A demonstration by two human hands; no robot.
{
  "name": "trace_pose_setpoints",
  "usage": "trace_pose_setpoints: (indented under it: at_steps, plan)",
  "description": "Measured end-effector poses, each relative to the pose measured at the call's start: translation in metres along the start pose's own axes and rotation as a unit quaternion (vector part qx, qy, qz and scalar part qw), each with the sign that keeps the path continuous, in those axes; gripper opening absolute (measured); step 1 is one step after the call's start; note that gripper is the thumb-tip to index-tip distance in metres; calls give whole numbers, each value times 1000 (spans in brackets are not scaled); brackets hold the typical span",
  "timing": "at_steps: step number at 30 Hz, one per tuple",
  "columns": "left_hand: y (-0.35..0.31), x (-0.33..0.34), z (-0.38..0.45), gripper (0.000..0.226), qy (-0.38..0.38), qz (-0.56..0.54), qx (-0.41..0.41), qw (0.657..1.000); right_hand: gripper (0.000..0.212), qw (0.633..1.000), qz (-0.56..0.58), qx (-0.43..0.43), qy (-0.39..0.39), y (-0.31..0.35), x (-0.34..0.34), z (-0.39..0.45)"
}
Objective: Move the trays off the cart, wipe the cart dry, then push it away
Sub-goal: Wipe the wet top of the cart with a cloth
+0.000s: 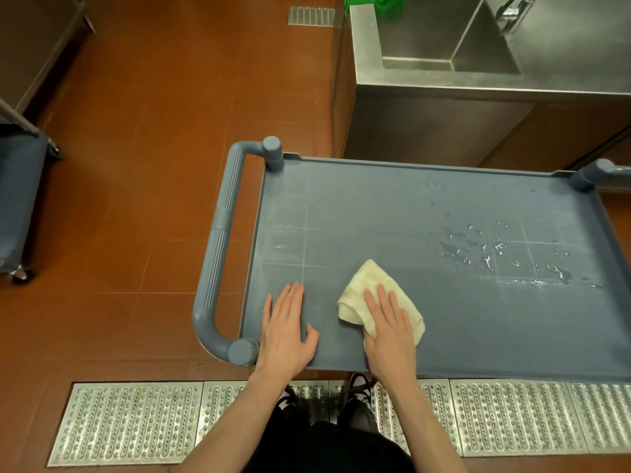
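Already clear of trays, the cart (392,213) stands crosswise in front of the person, its long axis running left to right, with the ribbed handle (218,247) at the left end and the steel sink (444,39) just beyond its far edge. The right hand (389,332) lies flat on a folded cream cloth (365,291) near the front edge, fingers (384,302) straight and pressing rather than gripping. The left hand (290,332) rests open on the bare top just beside it, holding nothing. Water droplets (495,250) are pooled well to the right, not yet reached (the likely miss). A short stroke could leave them, and a hard sideways push may roll the cart, since only the flat left palm steadies it.
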State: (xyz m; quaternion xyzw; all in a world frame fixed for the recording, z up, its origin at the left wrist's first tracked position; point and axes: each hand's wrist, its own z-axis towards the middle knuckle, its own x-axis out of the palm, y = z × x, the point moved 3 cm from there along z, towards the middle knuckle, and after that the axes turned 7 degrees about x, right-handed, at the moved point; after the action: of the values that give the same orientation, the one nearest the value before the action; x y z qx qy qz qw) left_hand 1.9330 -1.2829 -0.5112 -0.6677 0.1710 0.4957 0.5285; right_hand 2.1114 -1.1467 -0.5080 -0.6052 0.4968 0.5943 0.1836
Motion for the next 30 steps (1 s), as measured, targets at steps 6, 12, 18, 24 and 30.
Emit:
trace_pose_setpoints:
  at_steps: [6,12,18,24,30]
  plan:
    - [1,-2,-1,78,-25,-20,6,999,72,997,20,57,-43,-11,-1,3]
    - [0,-3,-4,74,-51,-68,10,996,70,999,36,-5,-11,21,11,-3]
    - [-4,-8,-7,60,-96,-113,42,988,69,994,25,-98,44,59,23,-4]
    - [-6,-12,-5,61,-112,-94,43,988,68,968,25,-218,124,100,26,-7]
    - [-5,-11,-7,61,-123,-78,42,988,86,967,40,-221,121,60,20,-10]
